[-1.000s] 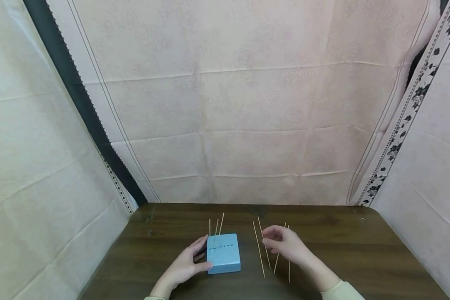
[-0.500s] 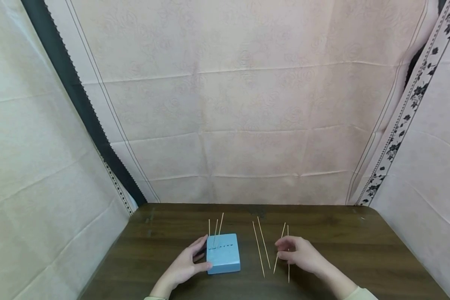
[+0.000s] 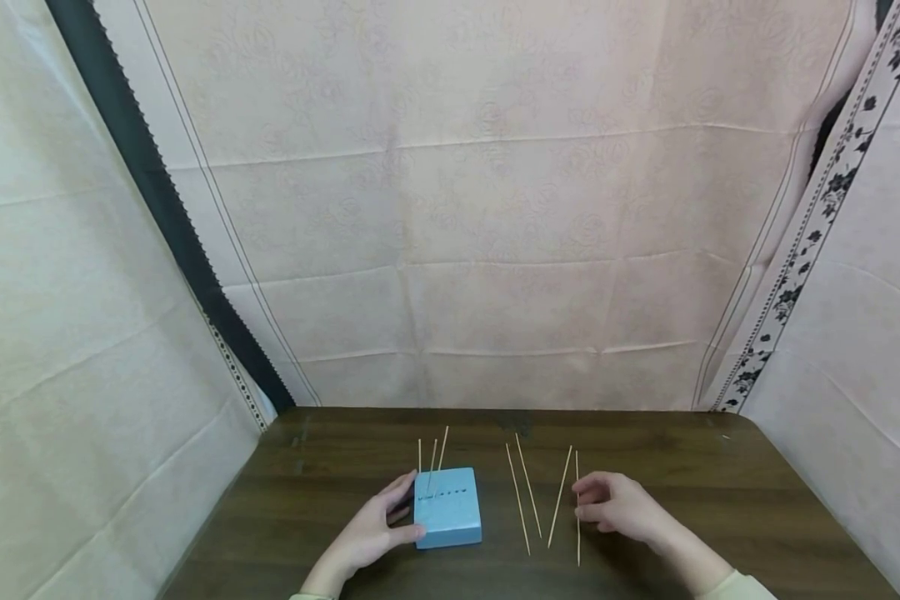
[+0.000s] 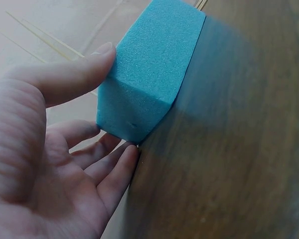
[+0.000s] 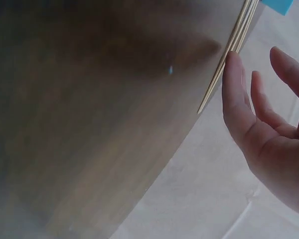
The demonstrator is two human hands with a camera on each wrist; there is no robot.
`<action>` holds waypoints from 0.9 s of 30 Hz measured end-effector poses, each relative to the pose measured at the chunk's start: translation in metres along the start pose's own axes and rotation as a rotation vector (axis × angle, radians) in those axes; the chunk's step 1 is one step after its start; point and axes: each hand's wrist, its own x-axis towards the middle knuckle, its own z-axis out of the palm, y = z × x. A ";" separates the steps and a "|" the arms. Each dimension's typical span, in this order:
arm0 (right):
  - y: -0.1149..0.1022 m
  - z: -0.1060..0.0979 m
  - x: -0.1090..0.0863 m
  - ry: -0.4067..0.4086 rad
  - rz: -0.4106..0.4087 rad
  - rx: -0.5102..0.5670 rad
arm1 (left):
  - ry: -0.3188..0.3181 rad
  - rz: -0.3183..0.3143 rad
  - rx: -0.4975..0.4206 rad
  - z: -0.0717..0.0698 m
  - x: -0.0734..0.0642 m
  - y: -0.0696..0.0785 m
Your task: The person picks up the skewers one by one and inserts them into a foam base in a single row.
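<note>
A light blue foam block (image 3: 447,521) with a row of small holes across its top sits on the table. Three thin wooden skewers (image 3: 442,450) stand upright at its left end. My left hand (image 3: 371,527) holds the block from the left, thumb on the near side (image 4: 144,59) and fingers on the far side. Several more skewers (image 3: 560,497) lie to the right, pointing roughly away from me. By the rightmost skewer (image 3: 578,546) is my right hand (image 3: 618,507), its thumb and fingers apart with nothing between them; a fingertip overlaps the skewers (image 5: 217,77) in the right wrist view.
The dark brown wooden table (image 3: 330,467) ends at its back edge against a pale cloth (image 3: 495,250). Cloths also hang at the left (image 3: 82,375) and right (image 3: 847,375) sides.
My right hand has moved right across the lying skewers, from the second from left to the rightmost. The left hand and the block have stayed in place.
</note>
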 end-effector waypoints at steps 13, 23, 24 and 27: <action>0.006 -0.004 0.022 0.061 0.162 0.040 | 0.007 -0.006 0.011 0.001 0.000 -0.001; 0.012 0.006 0.028 0.125 0.164 -0.011 | 0.006 0.006 0.013 0.000 0.001 -0.002; 0.011 0.007 0.028 0.135 0.164 -0.016 | 0.007 0.007 0.015 0.000 0.001 -0.003; 0.010 0.009 0.027 0.152 0.162 -0.024 | 0.006 0.011 0.017 0.000 0.001 -0.002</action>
